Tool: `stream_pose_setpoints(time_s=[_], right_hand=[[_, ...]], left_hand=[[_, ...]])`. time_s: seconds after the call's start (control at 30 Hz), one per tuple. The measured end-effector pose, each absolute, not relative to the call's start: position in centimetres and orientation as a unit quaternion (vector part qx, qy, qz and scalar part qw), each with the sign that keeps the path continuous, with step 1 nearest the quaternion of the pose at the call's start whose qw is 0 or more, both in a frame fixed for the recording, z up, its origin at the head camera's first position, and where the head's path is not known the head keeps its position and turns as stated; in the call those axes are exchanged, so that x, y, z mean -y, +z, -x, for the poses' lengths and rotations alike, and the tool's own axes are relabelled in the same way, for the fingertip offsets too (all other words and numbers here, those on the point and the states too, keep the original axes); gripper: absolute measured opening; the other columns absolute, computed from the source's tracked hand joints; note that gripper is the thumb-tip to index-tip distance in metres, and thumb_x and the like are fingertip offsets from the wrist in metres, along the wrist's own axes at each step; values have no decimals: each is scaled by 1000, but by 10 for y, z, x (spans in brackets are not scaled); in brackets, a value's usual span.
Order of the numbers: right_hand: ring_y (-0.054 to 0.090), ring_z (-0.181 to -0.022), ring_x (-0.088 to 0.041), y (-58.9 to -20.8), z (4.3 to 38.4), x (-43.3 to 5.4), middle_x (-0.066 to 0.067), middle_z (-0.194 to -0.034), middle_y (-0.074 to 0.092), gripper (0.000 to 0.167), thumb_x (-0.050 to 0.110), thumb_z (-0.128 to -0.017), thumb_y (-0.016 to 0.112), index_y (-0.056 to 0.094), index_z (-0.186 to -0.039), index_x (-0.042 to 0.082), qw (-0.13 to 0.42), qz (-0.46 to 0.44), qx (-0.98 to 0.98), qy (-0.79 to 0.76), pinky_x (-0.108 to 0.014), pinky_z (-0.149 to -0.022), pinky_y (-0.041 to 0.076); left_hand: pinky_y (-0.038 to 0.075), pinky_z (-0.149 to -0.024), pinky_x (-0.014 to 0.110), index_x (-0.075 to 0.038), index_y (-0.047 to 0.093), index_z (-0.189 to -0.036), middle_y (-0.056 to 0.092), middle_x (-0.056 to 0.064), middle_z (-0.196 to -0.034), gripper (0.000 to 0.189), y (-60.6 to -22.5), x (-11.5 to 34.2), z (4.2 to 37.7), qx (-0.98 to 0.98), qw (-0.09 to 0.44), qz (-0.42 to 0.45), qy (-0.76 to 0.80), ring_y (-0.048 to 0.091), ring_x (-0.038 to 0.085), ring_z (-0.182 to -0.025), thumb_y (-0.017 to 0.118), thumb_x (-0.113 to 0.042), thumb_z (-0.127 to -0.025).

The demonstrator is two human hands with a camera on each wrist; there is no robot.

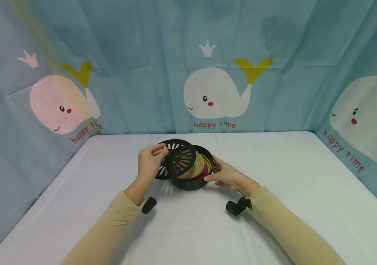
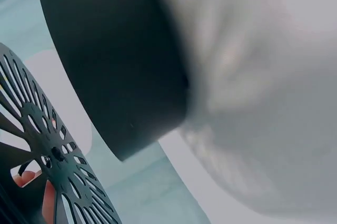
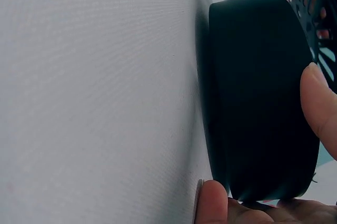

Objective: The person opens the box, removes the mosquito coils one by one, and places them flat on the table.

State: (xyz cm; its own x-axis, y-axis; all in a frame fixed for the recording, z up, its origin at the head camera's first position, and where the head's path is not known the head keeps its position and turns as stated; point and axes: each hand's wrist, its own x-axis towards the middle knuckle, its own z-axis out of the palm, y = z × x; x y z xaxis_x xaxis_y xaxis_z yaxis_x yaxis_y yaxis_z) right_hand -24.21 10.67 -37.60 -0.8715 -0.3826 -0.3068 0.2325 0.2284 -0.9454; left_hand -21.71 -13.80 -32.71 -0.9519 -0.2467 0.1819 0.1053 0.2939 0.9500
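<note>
Nearest me, at the bottom of the head view, I see both beige sleeves rising from the lower corners over the white cloth-covered table, with a small black wrist-mounted camera showing under each wrist. A little above those, just below the frame's centre, my right hand is curled against the right side of the round black plastic container, thumb and fingers wrapped on its wall; the right wrist view shows a fingertip and the thumb pressed on that black wall while the base sits on the table. My left hand, left of centre, pinches the round black slotted lid at its rim, holding it tilted and lifted clear of the left side of the container. Inside the open container I can see a tan spiral coil with a strip of pink beside it. Farthest back, filling the upper half, hangs the blue fabric backdrop printed with white whales
</note>
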Motion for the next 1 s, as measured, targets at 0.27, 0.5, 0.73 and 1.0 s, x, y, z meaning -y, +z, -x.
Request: stream_pose_setpoints(time_s=[0.27,0.5,0.73,1.0], right_hand=[[26,-142,-30,-377,245,-110,-17,-160,18,101,3,-85,74,6,-158,21,253,49,-744,-617,-34,-77,46],[29,-141,-29,-377,244,-109,-17,-159,18,101,3,-85,74,6,-158,20,254,48,-740,-620,-32,-74,46],[32,-139,-29,-376,244,-108,-17,-159,19,101,2,-85,74,7,-158,21,255,46,-739,-622,-32,-72,46],[36,-133,-27,-376,244,-108,-17,-159,19,100,1,-85,73,8,-158,21,254,44,-737,-625,-30,-68,45]], left_hand=[[52,-66,14,4,64,-123,68,17,-112,32,-324,157,209,795,150,-62,-584,69,19,-97,66,-7,-93],[52,-68,13,4,63,-126,67,18,-115,34,-322,173,201,802,151,-70,-574,67,4,-88,65,-9,-94],[51,-69,12,4,63,-126,67,18,-116,34,-323,185,197,811,163,-69,-557,64,-5,-82,65,-10,-94],[51,-67,11,6,63,-123,66,21,-114,32,-325,198,193,811,180,-68,-553,61,-11,-74,65,-8,-94]])
